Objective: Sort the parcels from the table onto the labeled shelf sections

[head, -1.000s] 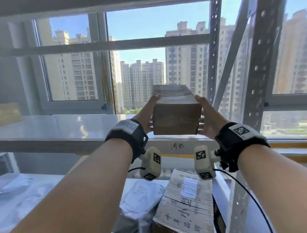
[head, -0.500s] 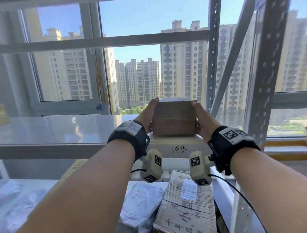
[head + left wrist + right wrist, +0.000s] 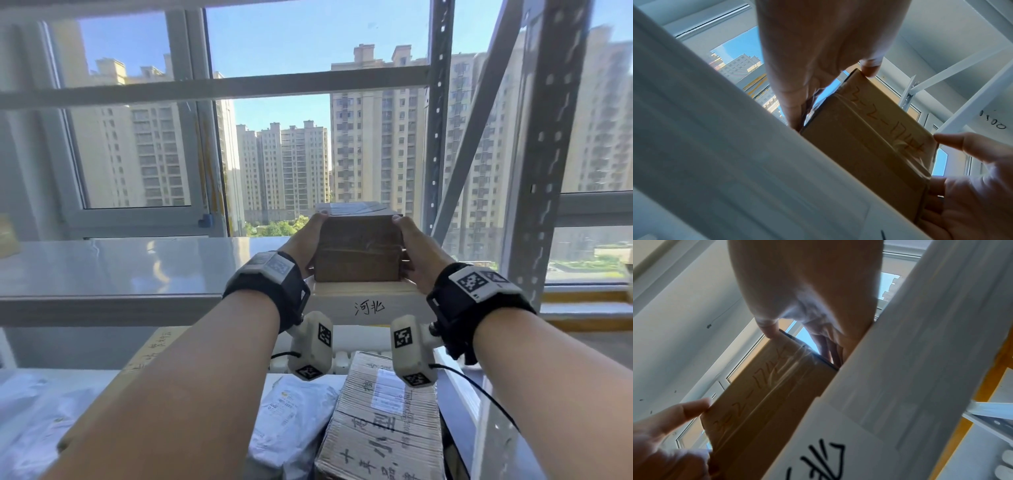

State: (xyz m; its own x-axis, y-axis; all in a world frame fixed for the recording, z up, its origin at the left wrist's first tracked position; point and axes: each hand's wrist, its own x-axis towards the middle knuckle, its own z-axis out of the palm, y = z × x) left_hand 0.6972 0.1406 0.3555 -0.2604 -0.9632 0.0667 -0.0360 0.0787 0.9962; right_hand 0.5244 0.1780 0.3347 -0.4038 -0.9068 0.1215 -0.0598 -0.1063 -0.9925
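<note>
- A brown box [image 3: 358, 248], sealed with clear tape, sits on the front edge of the shelf [image 3: 102, 263], right above a white label [image 3: 370, 306] with handwritten black characters.
- The left hand [image 3: 301, 245] holds the box's left side, thumb on the near top corner, fingers along the far side.
- The right hand [image 3: 416, 255] holds the right side in the same way, thumb at the top corner, fingers wrapped round the side.
- In the left wrist view, the box [image 3: 865, 142] shows handwriting under the tape on its near face; the writing is too skewed to read.
- In that view the box's lower edge meets the shelf lip [image 3: 735, 146]; whether its full weight rests there cannot be told.
- In the right wrist view, the right thumb [image 3: 768, 328] presses the box's [image 3: 764, 394] upper corner, and the left hand's fingers [image 3: 684, 408] touch the opposite edge.
- On the level below lie a larger taped carton [image 3: 387, 421] with black writing and, just left of it, a grey mailer bag [image 3: 291, 421].
- More pale bags [image 3: 30, 411] lie at far left.
- A grey perforated upright [image 3: 544, 144] stands to the right of the box, and a window [image 3: 274, 144] behind shows tower blocks.
</note>
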